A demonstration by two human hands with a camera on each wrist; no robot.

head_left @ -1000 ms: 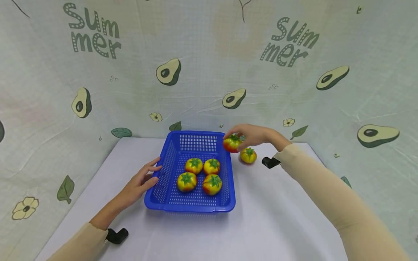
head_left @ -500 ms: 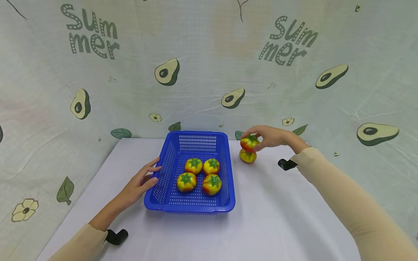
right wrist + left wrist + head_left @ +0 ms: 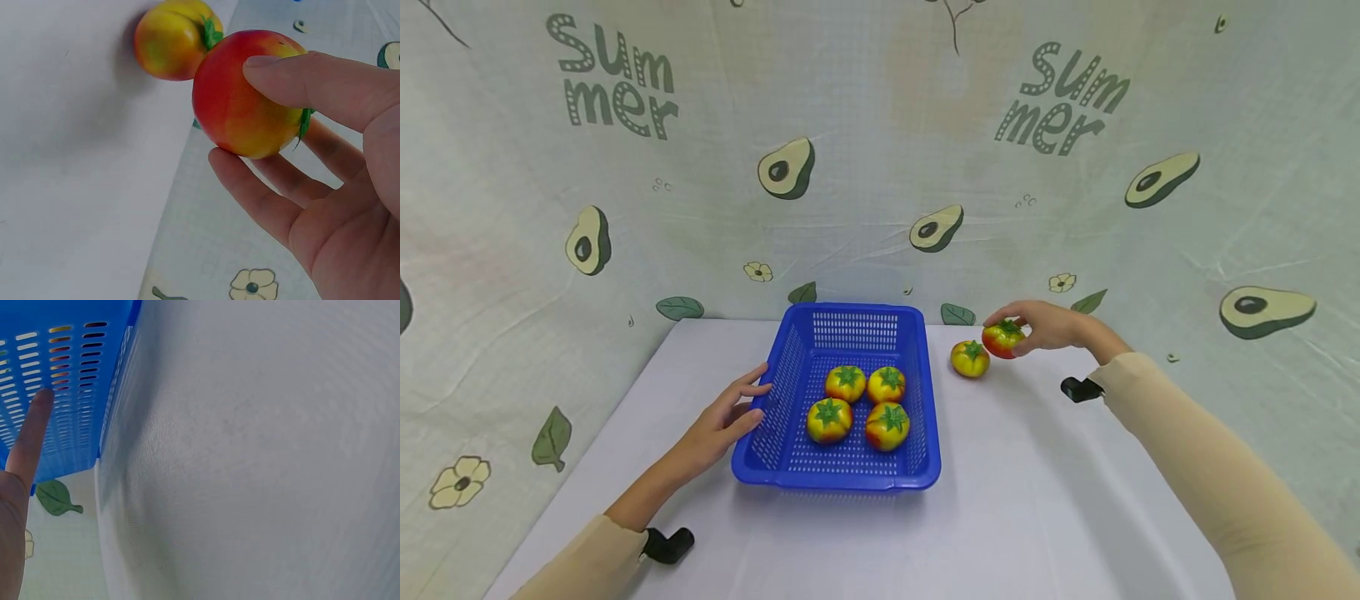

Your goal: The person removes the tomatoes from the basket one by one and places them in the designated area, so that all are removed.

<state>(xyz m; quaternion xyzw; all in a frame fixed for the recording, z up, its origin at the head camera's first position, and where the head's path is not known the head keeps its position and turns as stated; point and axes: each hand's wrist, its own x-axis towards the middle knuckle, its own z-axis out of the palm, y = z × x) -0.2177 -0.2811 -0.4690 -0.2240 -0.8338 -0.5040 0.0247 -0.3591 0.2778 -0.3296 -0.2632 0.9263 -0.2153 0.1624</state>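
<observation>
Head view: right hand (image 3: 1043, 327) fingers clamp tomato (image 3: 1003, 338), partly hiding it; left hand (image 3: 721, 421) fingers prob. straight on basket (image 3: 790, 367).

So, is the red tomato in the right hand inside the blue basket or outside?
Outside. The right hand holds the red tomato beyond the blue plastic basket.

A: Head view looks forward and down, taking in the whole table (image 3: 1045, 500) and the basket (image 3: 842, 479).

B: Left wrist sits close beside the basket (image 3: 56, 394) wall; right wrist close on the tomato (image 3: 247, 94), also in head view (image 3: 1002, 339).
</observation>
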